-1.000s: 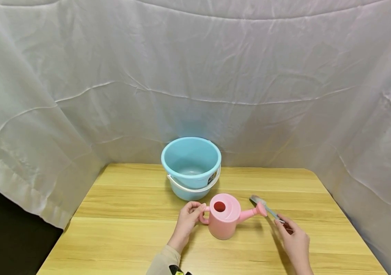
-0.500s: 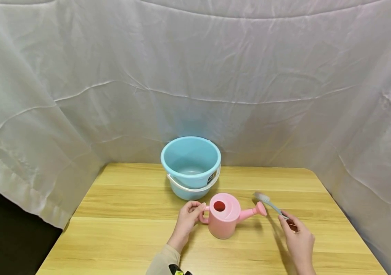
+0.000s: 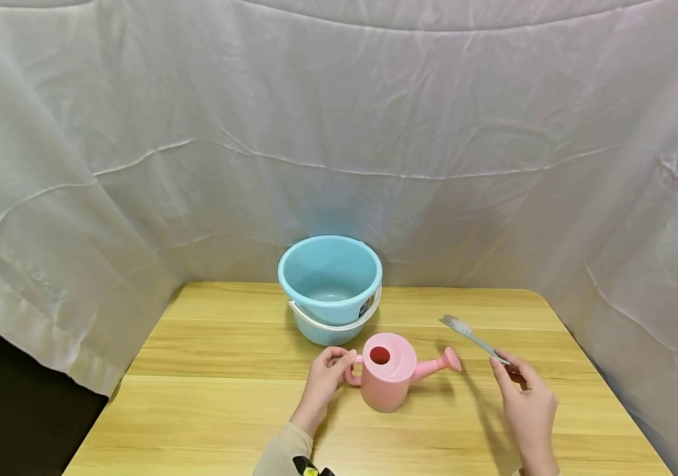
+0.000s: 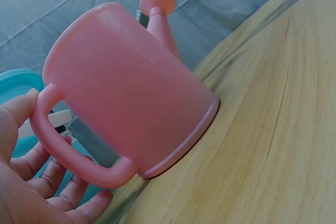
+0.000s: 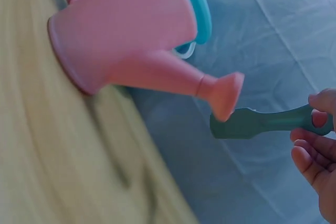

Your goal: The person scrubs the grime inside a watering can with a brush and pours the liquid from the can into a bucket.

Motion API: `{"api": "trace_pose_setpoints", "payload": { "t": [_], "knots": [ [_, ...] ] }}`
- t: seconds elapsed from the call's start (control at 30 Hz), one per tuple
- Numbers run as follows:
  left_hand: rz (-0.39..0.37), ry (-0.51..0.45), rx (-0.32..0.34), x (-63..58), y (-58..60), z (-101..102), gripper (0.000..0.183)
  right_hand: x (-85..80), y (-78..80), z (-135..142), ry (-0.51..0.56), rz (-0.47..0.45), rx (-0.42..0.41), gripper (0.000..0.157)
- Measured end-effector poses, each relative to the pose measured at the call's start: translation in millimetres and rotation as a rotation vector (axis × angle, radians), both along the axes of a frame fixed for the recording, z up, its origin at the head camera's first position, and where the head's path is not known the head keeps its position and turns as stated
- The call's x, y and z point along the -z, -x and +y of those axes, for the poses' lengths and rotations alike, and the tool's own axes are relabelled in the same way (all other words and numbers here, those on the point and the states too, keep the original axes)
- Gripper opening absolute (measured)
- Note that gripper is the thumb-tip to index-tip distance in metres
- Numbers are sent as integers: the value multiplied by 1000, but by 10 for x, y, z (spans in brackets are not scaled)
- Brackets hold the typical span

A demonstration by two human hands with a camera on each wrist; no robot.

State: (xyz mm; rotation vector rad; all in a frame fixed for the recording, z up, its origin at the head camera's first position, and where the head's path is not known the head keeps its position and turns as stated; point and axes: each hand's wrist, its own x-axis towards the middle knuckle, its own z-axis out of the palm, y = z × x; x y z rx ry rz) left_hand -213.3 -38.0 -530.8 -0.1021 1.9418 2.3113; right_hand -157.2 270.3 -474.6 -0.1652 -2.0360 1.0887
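A pink watering can (image 3: 387, 380) stands upright on the wooden table. My left hand (image 3: 325, 387) holds its handle (image 4: 86, 169), thumb on top and fingers behind it. To the right, my right hand (image 3: 526, 403) pinches the end of a blue-green scrub brush (image 3: 479, 342) by its handle. The brush is raised above the table, its pale bristle head (image 3: 456, 324) pointing left and away from me. In the right wrist view the brush's flat back (image 5: 241, 124) shows just beyond the can's spout rose (image 5: 227, 95), which overlaps its tip.
Behind the watering can stands a light blue bucket (image 3: 331, 301) with a white handle (image 3: 339, 327) hanging down in front. Pale grey curtain (image 3: 339, 132) surrounds the back and sides of the wooden table (image 3: 208, 396). A dark area (image 3: 17, 396) lies off the table's left side.
My right hand has lifted the brush off the table and moved slightly right and away from the spout. The left hand, watering can and bucket have stayed in place.
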Motion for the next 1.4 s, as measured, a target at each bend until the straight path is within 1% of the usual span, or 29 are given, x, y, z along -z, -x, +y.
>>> {"api": "trace_pose_setpoints", "payload": {
  "t": [0.13, 0.27, 0.47, 0.63, 0.8, 0.87, 1.07, 1.17, 1.2, 1.3, 1.4],
  "knots": [
    [-1, -3, -2, -14, -7, -1, 33, -127, 1, -11, -48, 61, -37, 17],
    [3, -4, -9, -12, -12, 0, 35, -230, -5, -24, -101, 100, -48, 19],
    [12, -7, -16, -13, -12, -2, 38, -401, -44, -91, -146, 157, -96, 22],
    [8, -9, -15, -22, -16, -3, 37, -538, -86, -173, -154, 193, -159, 23],
    [1, -10, -15, -23, -11, -2, 36, -627, -100, -262, -133, 297, -258, 24],
    [-4, -10, -12, -32, -10, -3, 34, -654, -109, -300, -120, 323, -303, 24],
    [-23, -15, -4, -74, -10, -8, 29, -710, -127, -431, -132, 342, -385, 23],
    [-23, -11, -8, -77, -14, -7, 29, -727, -124, -503, -126, 351, -439, 22],
    [-20, -8, -10, -74, -17, -6, 30, -732, -125, -528, -126, 351, -450, 19],
    [-15, -3, -16, -53, -21, 0, 33, -738, -130, -598, -128, 339, -468, 14],
    [-3, 11, -18, -26, -21, 6, 35, -736, -132, -652, -154, 327, -460, 16]
  ]
}}
